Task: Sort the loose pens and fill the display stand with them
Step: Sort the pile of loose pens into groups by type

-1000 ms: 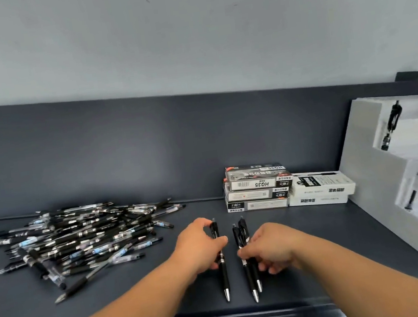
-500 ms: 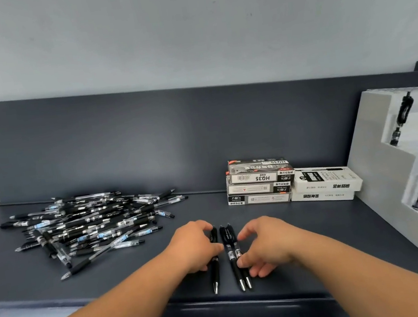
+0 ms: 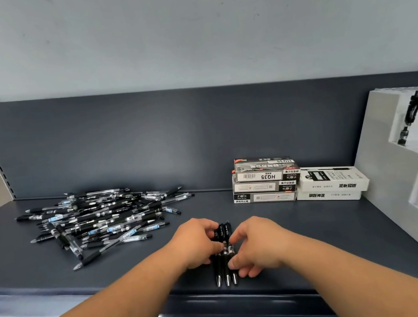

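Dark shelf (image 3: 347, 219). Three black pens (image 3: 225, 263) lie side by side near the front edge, pinched between left grip (image 3: 197, 241) and right grip (image 3: 260, 245). Loose pen pile (image 3: 103, 220) at left. Stacked pen boxes (image 3: 265, 182) at rear, white box (image 3: 331, 183) touching them. White stepped display stand (image 3: 393, 185) at far right, with two pens in it.

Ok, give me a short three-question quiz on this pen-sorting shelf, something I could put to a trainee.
1. True or false: the pile of loose pens lies to the left of the stacked boxes.
2. How many black pens are gathered side by side between the left hand and the right hand?
3. The white display stand at the right shows: A) no pens, B) two pens, C) a full row of pens.
Key: 1 true; 2 three; 3 B.
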Demonstrator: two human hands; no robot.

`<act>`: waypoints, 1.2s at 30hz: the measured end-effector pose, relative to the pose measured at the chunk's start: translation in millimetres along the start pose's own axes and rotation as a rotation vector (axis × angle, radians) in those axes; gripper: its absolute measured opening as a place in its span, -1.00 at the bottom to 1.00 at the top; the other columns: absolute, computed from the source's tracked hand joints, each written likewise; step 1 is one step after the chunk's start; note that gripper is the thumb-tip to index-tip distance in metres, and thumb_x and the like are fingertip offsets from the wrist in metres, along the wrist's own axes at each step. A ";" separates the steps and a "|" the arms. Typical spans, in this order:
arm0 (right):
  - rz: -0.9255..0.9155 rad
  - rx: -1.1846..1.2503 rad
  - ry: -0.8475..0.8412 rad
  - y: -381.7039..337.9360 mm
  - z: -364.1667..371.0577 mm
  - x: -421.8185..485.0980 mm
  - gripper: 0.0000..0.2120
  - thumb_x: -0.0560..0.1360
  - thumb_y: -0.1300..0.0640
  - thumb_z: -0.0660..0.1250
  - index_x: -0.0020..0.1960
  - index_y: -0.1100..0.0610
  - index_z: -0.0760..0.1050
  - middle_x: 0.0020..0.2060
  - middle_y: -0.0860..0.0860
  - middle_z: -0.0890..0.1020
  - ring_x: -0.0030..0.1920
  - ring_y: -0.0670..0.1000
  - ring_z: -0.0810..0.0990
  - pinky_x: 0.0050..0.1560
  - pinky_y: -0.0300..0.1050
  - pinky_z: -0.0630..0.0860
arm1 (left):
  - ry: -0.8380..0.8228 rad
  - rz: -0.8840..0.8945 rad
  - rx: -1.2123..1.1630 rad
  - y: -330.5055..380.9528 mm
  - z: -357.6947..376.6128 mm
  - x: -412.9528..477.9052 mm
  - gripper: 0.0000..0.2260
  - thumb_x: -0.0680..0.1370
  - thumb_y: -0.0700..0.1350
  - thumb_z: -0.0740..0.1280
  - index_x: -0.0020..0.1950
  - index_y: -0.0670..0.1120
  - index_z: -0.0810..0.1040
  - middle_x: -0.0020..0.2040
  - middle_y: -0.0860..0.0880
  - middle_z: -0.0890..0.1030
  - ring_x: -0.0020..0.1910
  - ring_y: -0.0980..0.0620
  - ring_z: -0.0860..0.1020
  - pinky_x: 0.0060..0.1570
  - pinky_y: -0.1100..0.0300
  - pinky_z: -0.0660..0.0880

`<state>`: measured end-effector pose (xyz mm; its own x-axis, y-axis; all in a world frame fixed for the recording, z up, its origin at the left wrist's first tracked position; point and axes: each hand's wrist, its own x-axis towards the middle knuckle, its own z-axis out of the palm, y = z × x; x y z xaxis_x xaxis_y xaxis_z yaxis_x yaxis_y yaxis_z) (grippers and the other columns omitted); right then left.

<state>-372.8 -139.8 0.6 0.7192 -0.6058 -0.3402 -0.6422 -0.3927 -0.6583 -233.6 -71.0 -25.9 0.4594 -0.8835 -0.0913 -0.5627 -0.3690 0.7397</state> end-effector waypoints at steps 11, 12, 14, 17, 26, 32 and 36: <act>-0.188 -0.463 0.354 -15.1 3.2 11.3 -0.36 0.44 -0.19 0.37 0.46 -0.10 0.26 0.40 -0.08 0.34 0.38 0.00 0.35 0.33 -0.02 0.38 | 0.248 0.105 0.491 -22.3 -32.3 -5.4 -0.44 0.51 0.11 0.35 0.48 0.05 0.30 0.41 0.01 0.35 0.37 0.00 0.36 0.36 0.10 0.32; -0.206 -0.482 0.363 -19.6 6.4 14.0 -0.34 0.45 -0.20 0.36 0.47 -0.10 0.24 0.42 -0.08 0.31 0.40 0.00 0.33 0.35 -0.03 0.35 | 0.270 0.113 0.551 -27.1 -38.1 -6.8 -0.43 0.51 0.13 0.33 0.48 0.06 0.28 0.42 0.03 0.33 0.38 0.00 0.34 0.37 0.08 0.31; -0.238 -0.527 0.376 -32.0 15.3 20.7 -0.33 0.45 -0.21 0.34 0.49 -0.09 0.21 0.45 -0.08 0.28 0.42 0.00 0.30 0.40 -0.03 0.29 | 0.312 0.116 0.641 -38.6 -53.1 -10.8 -0.43 0.51 0.16 0.31 0.48 0.07 0.27 0.42 0.06 0.33 0.38 0.00 0.34 0.36 0.09 0.30; -0.272 -0.569 0.379 -53.1 28.3 32.5 -0.31 0.45 -0.23 0.32 0.49 -0.09 0.19 0.46 -0.07 0.25 0.45 0.02 0.25 0.44 -0.01 0.22 | 0.350 0.095 0.706 -56.9 -77.7 -15.0 -0.43 0.50 0.19 0.30 0.47 0.08 0.28 0.43 0.05 0.33 0.38 -0.01 0.34 0.37 0.08 0.29; -0.287 -0.558 0.355 -114.3 68.7 76.8 -0.33 0.47 -0.20 0.32 0.50 -0.09 0.19 0.46 -0.09 0.24 0.45 0.02 0.25 0.44 -0.01 0.23 | 0.394 0.025 0.721 -120.6 -166.8 -17.8 -0.46 0.51 0.17 0.30 0.45 0.06 0.33 0.42 0.04 0.36 0.36 -0.01 0.38 0.33 0.08 0.34; -0.237 -0.523 0.353 -140.8 88.2 101.2 -0.45 0.52 -0.11 0.30 0.46 -0.10 0.25 0.44 -0.08 0.29 0.41 0.01 0.31 0.39 -0.02 0.30 | 0.362 0.079 0.659 -147.5 -195.0 -3.2 -0.51 0.52 0.19 0.29 0.41 0.08 0.37 0.40 0.08 0.36 0.36 0.04 0.37 0.30 0.11 0.37; -0.183 -0.476 0.405 -156.3 95.2 113.8 -0.59 0.56 -0.05 0.26 0.40 -0.10 0.35 0.38 -0.08 0.37 0.31 0.01 0.43 0.29 -0.05 0.39 | 0.297 0.121 0.622 -157.2 -203.6 10.4 -0.63 0.51 0.17 0.31 0.29 0.12 0.48 0.28 0.09 0.44 0.28 0.05 0.42 0.21 0.14 0.40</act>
<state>-165.4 -81.4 0.9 0.7311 -0.6763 0.0903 -0.6328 -0.7216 -0.2809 -0.4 36.5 -7.4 0.4874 -0.8452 0.2192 -0.8699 -0.4482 0.2060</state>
